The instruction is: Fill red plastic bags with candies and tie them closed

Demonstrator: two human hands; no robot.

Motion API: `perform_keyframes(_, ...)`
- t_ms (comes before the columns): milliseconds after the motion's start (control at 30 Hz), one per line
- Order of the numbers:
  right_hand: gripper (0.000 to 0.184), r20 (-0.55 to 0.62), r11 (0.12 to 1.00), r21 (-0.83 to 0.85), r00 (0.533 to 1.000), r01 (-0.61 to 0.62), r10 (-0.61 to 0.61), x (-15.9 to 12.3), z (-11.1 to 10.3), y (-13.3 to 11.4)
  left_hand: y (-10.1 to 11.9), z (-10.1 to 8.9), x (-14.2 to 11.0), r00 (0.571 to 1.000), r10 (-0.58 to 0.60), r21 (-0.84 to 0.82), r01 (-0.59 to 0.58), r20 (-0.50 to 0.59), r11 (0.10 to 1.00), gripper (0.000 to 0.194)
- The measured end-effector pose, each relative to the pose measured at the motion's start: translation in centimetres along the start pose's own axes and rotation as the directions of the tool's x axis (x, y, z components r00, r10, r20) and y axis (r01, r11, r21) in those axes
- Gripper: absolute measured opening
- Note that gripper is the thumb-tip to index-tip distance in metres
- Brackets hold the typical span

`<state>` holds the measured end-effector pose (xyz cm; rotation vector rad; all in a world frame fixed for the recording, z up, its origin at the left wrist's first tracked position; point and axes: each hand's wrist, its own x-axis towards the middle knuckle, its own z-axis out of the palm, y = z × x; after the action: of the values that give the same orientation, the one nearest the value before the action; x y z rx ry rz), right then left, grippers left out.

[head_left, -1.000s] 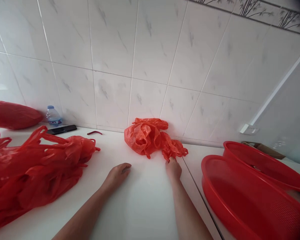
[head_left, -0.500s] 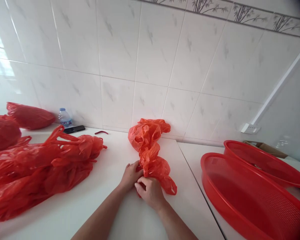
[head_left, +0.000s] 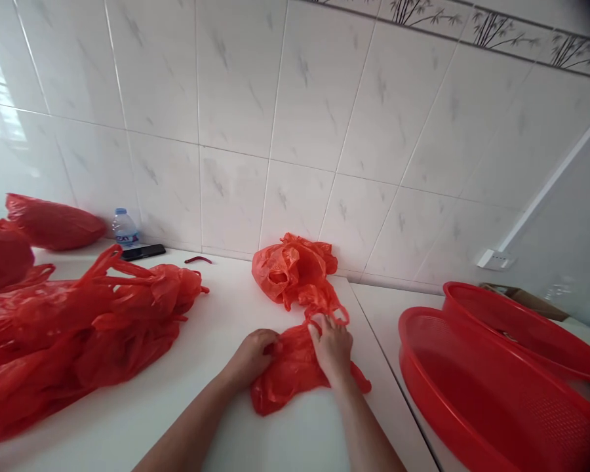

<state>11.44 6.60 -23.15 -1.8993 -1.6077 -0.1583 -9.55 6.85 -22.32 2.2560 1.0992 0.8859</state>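
A crumpled red plastic bag [head_left: 290, 367] lies on the white counter [head_left: 216, 393] in front of me. My left hand [head_left: 253, 354] grips its left edge with curled fingers. My right hand [head_left: 332, 347] rests flat on its upper right part, fingers spread near a loop handle. Behind it, against the tiled wall, a bunch of more red bags [head_left: 292, 269] sits in a heap, joined to or touching the one under my hands.
A large pile of red plastic bags [head_left: 78, 328] covers the counter's left side, with fuller red bags [head_left: 54, 223] behind. A water bottle [head_left: 125, 228], a black phone [head_left: 143, 252] and a red band [head_left: 198, 259] lie by the wall. Two red mesh baskets [head_left: 496, 387] stand at right.
One bag has been drawn from the heap toward me and spread flatter on the counter. My right hand moved from gripping it to lying open on top.
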Motion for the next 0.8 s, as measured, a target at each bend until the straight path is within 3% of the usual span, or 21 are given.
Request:
perform_keyframes(67,0.044,-0.024,0.993,0.052,0.993,-0.11,0.111,1.0,0.0,2.3,-0.7,-0.5,0.1,0.986,-0.121,-0.008,0.121,-0.115,0.993,0.016)
perform_keyframes(133,0.044,-0.049,0.983,0.09,0.985,-0.161,0.166,1.6,-0.2,3.7,-1.4,-0.9,0.2,0.943,-0.247,-0.037,0.245,-0.222,0.969,0.01)
perform_keyframes(300,0.042,-0.141,0.96,0.204,0.964,-0.193,0.224,2.1,-0.5,3.3,-2.3,-1.2,0.3,0.866,-0.403,-0.182,0.363,-0.295,0.914,0.007)
perform_keyframes(433,0.034,-0.026,0.934,0.342,0.993,-0.101,0.117,2.0,0.1,2.2,-1.9,-1.4,0.3,0.856,-0.434,-0.308,0.348,-0.281,0.886,0.012)
perform_keyframes(533,0.042,0.055,0.895,0.443,0.998,-0.058,0.038,2.3,0.7,2.5,-1.8,-1.7,0.2,0.886,-0.42,-0.478,0.288,-0.195,0.83,0.013)
perform_keyframes(633,0.06,0.012,0.858,0.512,0.999,-0.033,0.031,2.6,0.9,3.3,-2.3,-2.0,0.2,0.915,-0.392,-0.675,0.234,-0.09,0.699,0.019)
perform_keyframes(800,0.042,-0.026,0.868,0.496,1.0,0.025,-0.014,1.9,-0.4,2.6,-3.4,-2.1,0.4,0.894,-0.439,-0.889,0.127,-0.09,0.441,0.027)
